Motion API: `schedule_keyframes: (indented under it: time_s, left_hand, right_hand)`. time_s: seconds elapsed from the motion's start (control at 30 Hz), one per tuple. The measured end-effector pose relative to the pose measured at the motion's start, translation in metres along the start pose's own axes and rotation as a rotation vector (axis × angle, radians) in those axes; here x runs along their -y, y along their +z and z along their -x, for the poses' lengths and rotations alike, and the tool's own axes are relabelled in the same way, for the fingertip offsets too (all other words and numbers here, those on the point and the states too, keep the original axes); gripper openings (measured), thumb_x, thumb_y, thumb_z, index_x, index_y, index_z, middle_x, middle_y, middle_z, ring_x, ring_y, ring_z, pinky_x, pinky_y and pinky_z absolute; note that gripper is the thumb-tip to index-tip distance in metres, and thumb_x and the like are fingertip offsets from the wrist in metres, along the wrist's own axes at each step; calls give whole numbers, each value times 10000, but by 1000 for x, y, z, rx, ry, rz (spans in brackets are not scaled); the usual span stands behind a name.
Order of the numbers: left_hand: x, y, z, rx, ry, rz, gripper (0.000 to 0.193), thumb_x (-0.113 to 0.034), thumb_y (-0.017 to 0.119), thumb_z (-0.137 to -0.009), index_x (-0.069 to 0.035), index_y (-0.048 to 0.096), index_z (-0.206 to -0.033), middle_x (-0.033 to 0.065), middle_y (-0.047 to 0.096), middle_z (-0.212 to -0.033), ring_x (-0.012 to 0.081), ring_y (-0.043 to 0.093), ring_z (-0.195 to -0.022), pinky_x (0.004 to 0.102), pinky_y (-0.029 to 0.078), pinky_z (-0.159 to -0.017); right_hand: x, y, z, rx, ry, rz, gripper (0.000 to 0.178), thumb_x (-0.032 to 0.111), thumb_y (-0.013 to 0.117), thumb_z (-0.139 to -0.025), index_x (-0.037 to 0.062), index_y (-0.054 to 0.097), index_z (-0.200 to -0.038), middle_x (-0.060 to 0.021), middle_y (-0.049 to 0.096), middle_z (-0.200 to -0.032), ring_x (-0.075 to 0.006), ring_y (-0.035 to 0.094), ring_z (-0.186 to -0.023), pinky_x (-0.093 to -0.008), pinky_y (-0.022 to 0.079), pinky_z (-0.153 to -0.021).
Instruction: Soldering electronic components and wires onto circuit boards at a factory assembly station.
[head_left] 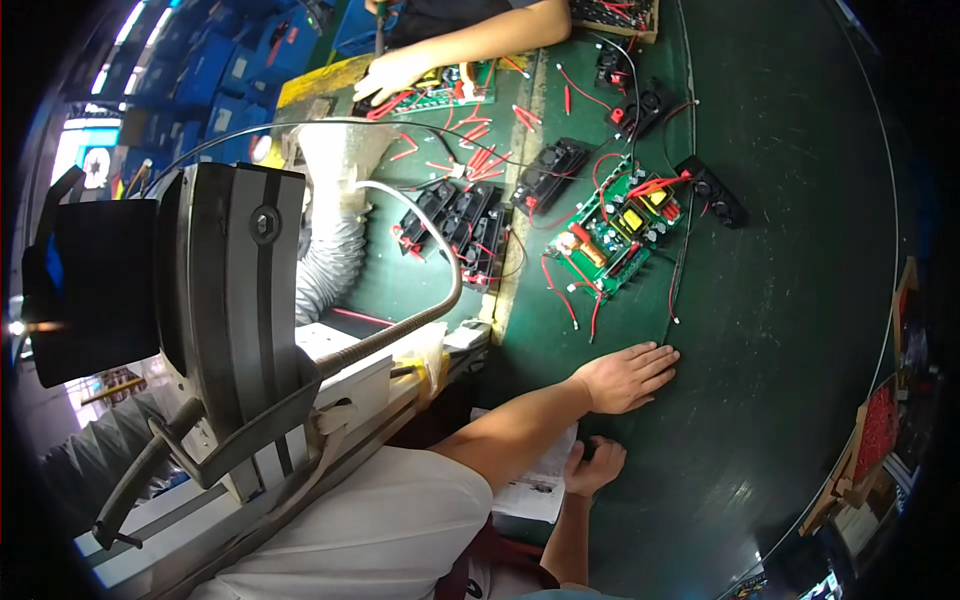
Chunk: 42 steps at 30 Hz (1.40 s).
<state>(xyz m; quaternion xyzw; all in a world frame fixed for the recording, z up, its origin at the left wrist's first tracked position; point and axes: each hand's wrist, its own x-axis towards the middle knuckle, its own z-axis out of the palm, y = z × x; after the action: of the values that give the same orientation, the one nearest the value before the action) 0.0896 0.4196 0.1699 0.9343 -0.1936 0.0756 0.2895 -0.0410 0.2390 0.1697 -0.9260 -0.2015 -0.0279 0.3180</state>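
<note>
My left hand (625, 378) lies flat and open on the green work surface (760, 400), its fingers stretched out to the right and nothing under them that I can see. Nearer to me, my right hand (597, 465) rests at the surface's near edge with its fingers curled in; no held thing shows. Printed paper sheets (535, 492) lie beside it, partly covered by my left arm. Beyond my left hand sits a green circuit board (615, 232) with yellow transformers, a copper-coloured coil and red wires with white plugs. A black fan unit (712, 192) is beside its right end.
Black fan units (465, 225) and loose red wires (485, 160) lie farther left. A co-worker's hand (388, 75) is over another circuit board (440, 90) at the back. A metal machine (235, 300) with a bent hose stands at left. A tray of red parts (877, 430) sits far right.
</note>
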Motion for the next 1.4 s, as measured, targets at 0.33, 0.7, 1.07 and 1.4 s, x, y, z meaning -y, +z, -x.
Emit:
schedule_keyframes:
  time_s: [0.33,0.7,1.07,1.4]
  left_hand:
    - [1,1,6,13,0,-19,649,-385,695,-1005,-49,540,-1539,180,432,-1717,318,428,-1591,491,328,-1334]
    - [1,4,4,-7,6,-1,648,-381,697,-1001,-50,542,-1537,181,436,-1713,322,431,-1589,495,329,-1334]
    - [3,4,9,-4,-4,8,645,-377,691,-1007,-50,536,-1542,182,439,-1709,324,433,-1585,492,331,-1331]
    - [4,5,9,6,-4,6,651,-378,691,-1008,-47,533,-1546,181,442,-1708,322,427,-1591,491,327,-1332]
  right_hand:
    - [1,4,4,10,2,9,436,464,599,-1063,39,647,-980,-180,608,-911,-419,586,-827,-530,468,-760]
    - [0,4,3,-15,-9,12,440,448,590,-1070,26,635,-957,-192,607,-900,-430,576,-811,-533,443,-732]
    - [-1,9,7,-1,-3,23,475,495,590,-1070,38,646,-957,-167,606,-886,-406,595,-815,-523,464,-747]
    - [-2,9,7,6,-12,26,463,471,582,-1076,25,640,-967,-176,604,-892,-417,590,-821,-529,465,-744]
